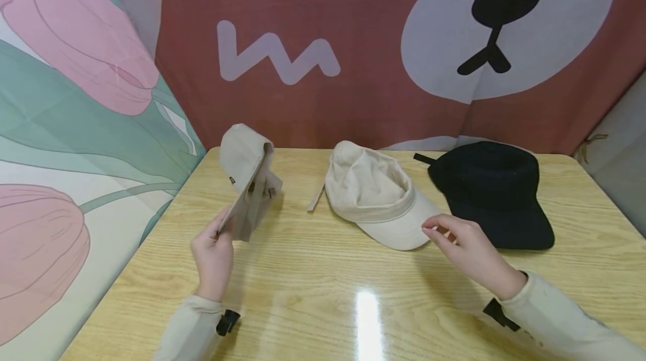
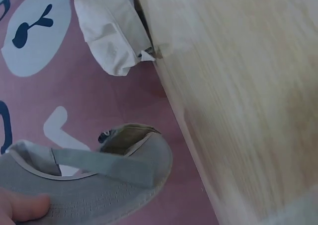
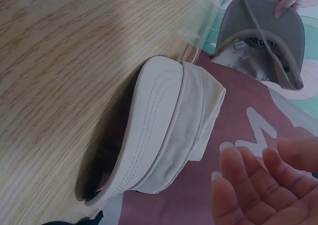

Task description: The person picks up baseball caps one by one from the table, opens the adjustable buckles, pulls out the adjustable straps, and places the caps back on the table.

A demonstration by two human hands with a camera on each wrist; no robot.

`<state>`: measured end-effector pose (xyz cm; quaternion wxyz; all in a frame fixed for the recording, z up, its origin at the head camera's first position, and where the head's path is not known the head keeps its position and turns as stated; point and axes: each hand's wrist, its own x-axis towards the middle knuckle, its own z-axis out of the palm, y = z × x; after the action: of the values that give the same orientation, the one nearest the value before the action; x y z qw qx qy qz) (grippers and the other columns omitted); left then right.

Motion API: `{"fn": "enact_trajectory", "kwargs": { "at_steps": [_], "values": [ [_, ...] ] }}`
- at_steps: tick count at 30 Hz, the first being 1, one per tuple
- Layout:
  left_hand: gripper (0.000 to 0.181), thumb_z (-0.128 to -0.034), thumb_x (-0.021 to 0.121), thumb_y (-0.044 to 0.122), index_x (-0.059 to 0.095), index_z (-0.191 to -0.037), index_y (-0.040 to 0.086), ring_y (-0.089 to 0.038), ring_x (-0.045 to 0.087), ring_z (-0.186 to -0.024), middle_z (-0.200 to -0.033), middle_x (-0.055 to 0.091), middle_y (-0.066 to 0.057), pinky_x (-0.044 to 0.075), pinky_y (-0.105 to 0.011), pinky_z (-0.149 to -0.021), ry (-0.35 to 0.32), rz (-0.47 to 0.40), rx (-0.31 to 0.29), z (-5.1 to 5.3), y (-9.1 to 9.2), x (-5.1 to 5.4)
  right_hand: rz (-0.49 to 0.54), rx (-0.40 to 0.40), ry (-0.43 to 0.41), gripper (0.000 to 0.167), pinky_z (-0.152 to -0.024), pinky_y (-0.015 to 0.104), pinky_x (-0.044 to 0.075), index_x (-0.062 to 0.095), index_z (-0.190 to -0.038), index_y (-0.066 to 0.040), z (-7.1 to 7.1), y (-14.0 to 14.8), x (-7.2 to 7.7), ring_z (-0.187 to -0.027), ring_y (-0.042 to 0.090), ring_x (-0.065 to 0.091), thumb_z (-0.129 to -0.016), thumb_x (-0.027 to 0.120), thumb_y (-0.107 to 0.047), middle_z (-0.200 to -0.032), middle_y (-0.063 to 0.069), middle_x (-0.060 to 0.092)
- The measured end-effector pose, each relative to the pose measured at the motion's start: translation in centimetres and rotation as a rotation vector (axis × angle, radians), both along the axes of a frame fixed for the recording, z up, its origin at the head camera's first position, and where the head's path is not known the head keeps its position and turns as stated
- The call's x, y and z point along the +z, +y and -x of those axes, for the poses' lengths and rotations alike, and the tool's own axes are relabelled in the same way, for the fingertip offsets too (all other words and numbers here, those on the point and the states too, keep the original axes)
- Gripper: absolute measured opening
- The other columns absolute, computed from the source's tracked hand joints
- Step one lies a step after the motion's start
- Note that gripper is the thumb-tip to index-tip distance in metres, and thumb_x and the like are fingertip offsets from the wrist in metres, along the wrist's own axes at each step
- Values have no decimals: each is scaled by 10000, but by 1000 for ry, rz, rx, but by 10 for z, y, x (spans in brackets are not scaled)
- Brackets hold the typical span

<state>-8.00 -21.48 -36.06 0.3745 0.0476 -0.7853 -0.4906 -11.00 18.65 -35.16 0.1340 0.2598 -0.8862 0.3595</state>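
Note:
My left hand [image 1: 214,257] holds a grey-beige cap [image 1: 243,153] by its brim, raised above the table's left part. The left wrist view shows my thumb lying on the brim of this grey-beige cap [image 2: 94,200], with a loose strap across it. A cream cap [image 1: 373,181] rests on the table, its brim towards the right front. Close by that brim is my right hand [image 1: 469,246], fingers loosely bent and nothing held. In the right wrist view a gap shows between these fingers and the cream cap [image 3: 154,111].
A black cap [image 1: 494,193] lies on the right part of the wooden table [image 1: 303,294], its strap pointing left. Behind the table hangs a reddish-brown cloth [image 1: 363,109] with a cartoon animal print. A flower-patterned cloth [image 1: 126,170] stands along the left side.

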Motion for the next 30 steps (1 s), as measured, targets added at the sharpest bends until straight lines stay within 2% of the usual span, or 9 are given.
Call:
{"fn": "enact_trajectory", "kwargs": {
  "at_steps": [4,6,9,12,14,16,17,24,30],
  "values": [
    [345,-832,530,-243,701,-1081,-75,32,553,-671,-1052,679,-224,344,-76,-525,50,132,36,3,0,-4,-5,-2,-21,61,-567,246,464,696,-945,-24,0,1,-1,-691,24,528,-889,676,-14,-872,62,683],
    [354,-815,539,-248,706,-1073,-71,-49,572,-656,-1044,684,-218,306,-85,-506,58,188,60,4,0,-4,-5,-5,-25,61,-569,246,465,697,-947,-24,0,2,-1,-694,24,529,-892,673,-15,-874,60,683],
    [391,-783,522,-265,709,-1065,-70,-241,672,-756,-1034,688,-215,356,-33,-607,49,250,89,6,0,-5,-7,-7,-28,63,-569,246,465,697,-947,-26,-1,3,-2,-696,27,531,-890,674,-13,-875,56,681],
    [450,-740,492,-285,716,-1060,-61,-366,667,-950,-1029,690,-216,500,-166,-792,40,312,105,9,-1,-6,-7,-7,-26,65,-567,246,464,697,-946,-30,0,3,-3,-695,26,531,-888,676,-11,-871,54,679],
    [474,-714,486,-294,720,-1052,-58,-390,672,-937,-1020,691,-223,553,-335,-782,40,368,110,10,-1,-7,-7,-7,-23,64,-566,246,462,697,-945,-33,-1,4,-4,-694,24,531,-888,677,-13,-870,57,677],
    [471,-705,501,-297,722,-1044,-58,-403,675,-919,-1013,690,-230,543,-495,-735,46,424,115,13,-1,-8,-7,-8,-20,63,-565,245,461,697,-942,-36,-1,5,-4,-695,23,530,-886,680,-14,-866,55,676],
    [465,-702,507,-295,723,-1039,-58,-407,677,-907,-1009,690,-232,541,-516,-718,50,452,116,14,-1,-8,-6,-8,-16,64,-564,245,461,698,-941,-36,-1,5,-4,-695,21,530,-884,681,-13,-864,53,675],
    [441,-701,551,-282,733,-1017,-34,-376,691,-866,-1013,705,-185,551,-496,-664,62,629,113,23,3,-8,-5,-9,18,73,-561,244,464,698,-926,-36,0,6,-4,-690,14,532,-865,694,4,-839,33,671],
    [482,-687,536,-254,732,-1050,-4,-339,694,-896,-1056,708,-143,561,-451,-637,-25,753,78,29,11,-2,-16,-22,-11,54,-569,246,464,701,-935,-34,-1,7,-3,-695,16,536,-887,680,-21,-855,49,677]
  ]
}}
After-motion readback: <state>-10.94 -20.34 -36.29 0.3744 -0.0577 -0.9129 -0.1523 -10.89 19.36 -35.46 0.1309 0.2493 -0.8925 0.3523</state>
